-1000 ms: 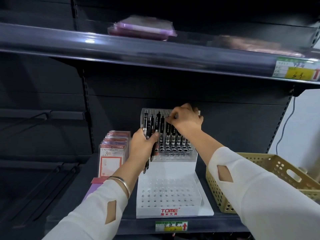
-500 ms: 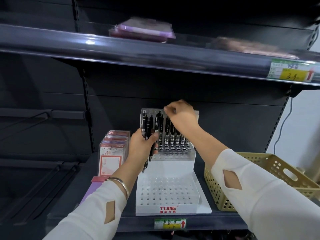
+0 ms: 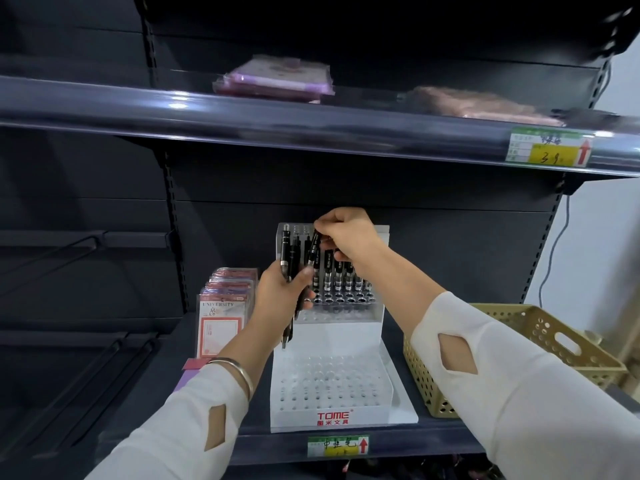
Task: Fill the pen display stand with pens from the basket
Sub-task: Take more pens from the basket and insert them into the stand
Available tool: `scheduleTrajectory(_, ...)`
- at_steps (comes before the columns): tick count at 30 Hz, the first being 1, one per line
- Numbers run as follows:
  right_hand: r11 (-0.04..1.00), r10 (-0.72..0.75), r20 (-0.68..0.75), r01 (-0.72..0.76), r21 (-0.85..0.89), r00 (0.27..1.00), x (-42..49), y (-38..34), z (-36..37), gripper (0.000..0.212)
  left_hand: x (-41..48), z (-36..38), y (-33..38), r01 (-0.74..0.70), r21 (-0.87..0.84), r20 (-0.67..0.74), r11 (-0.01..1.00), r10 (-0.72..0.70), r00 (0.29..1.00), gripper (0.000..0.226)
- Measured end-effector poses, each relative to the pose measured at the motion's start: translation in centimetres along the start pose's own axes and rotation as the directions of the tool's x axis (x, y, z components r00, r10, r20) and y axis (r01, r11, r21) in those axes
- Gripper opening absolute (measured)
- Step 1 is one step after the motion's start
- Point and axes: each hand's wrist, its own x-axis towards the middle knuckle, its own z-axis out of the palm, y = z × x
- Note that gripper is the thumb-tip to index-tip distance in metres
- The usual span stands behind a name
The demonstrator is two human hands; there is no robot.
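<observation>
A white two-tier pen display stand marked TOME sits on the dark shelf. Its upper tier holds several black pens standing upright in holes; the lower tier's holes stand without pens. My left hand grips a bundle of black pens just left of the upper tier. My right hand pinches the top of a single black pen, tilted, right next to that bundle. The beige perforated basket stands to the right; its contents are hidden.
Packaged cards labelled UNIVERSITY stand left of the stand. An upper shelf overhangs closely, carrying wrapped pink items. Price tags are fixed on the shelf edges. A wall with a cable lies at far right.
My right hand has moved left from the pens standing in the upper tier to the bundle in my left hand, and now pinches one pen there. The left hand stays put.
</observation>
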Motion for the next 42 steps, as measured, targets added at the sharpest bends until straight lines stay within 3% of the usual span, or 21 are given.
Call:
scheduleTrajectory(3, 0.996, -0.082, -0.122, 0.084, 0.014, 0.989, 0.3, 0.0, -0.9, 0.015, 0.3, -0.4, -0.1, 0.014, -0.001, -0.100, 1.000, -0.014, 0.995, 0.011)
scheduleTrajectory(6, 0.985, -0.174, -0.215, 0.171, -0.033, 0.961, 0.5, 0.3, -1.7, 0.006, 0.4, -0.7, 0.0, 0.041, -0.024, -0.147, 0.999, -0.044, 0.988, 0.017)
scheduleTrajectory(13, 0.945, -0.271, -0.160, 0.230, -0.232, 0.949, 0.5, 1.8, -1.2, 0.011, 0.8, 0.1, -0.1, 0.016, 0.077, -0.047, 0.997, -0.012, 0.999, 0.004)
scheduleTrajectory(15, 0.933, -0.285, -0.153, 0.237, -0.270, 0.946, 0.5, 1.8, -1.1, 0.013, 0.6, 0.4, -0.1, 0.026, 0.061, -0.048, 0.998, -0.023, 0.999, 0.015)
scheduleTrajectory(17, 0.923, -0.289, -0.135, 0.239, -0.302, 0.948, 0.8, 1.5, -1.2, 0.013, 0.8, 0.6, -0.1, 0.047, 0.048, -0.055, 0.998, -0.045, 0.998, 0.024)
scheduleTrajectory(25, 0.867, -0.249, -0.027, 0.210, -0.452, 0.968, 2.0, 2.0, -0.4, 0.002, 1.3, 0.6, -0.5, 0.053, 0.028, -0.065, 0.998, -0.051, 0.997, 0.022)
scheduleTrajectory(32, 0.713, -0.156, -0.023, 0.097, -0.695, 0.987, 2.5, 1.3, -0.5, 0.010, 1.7, 0.3, -1.0, 0.030, 0.050, -0.070, 0.998, -0.026, 0.997, 0.018)
scheduleTrajectory(38, 0.644, -0.147, -0.022, 0.079, -0.761, 0.989, 2.5, 2.0, 0.6, 0.012, 1.7, 0.2, -1.1, 0.013, -0.002, -0.046, 1.000, -0.013, 0.999, 0.012)
scheduleTrajectory(42, 0.636, -0.155, -0.043, 0.066, -0.769, 0.987, 2.5, 2.1, 0.8, 0.014, 2.0, 0.0, -1.6, 0.038, 0.015, -0.055, 0.999, -0.038, 0.998, 0.044)
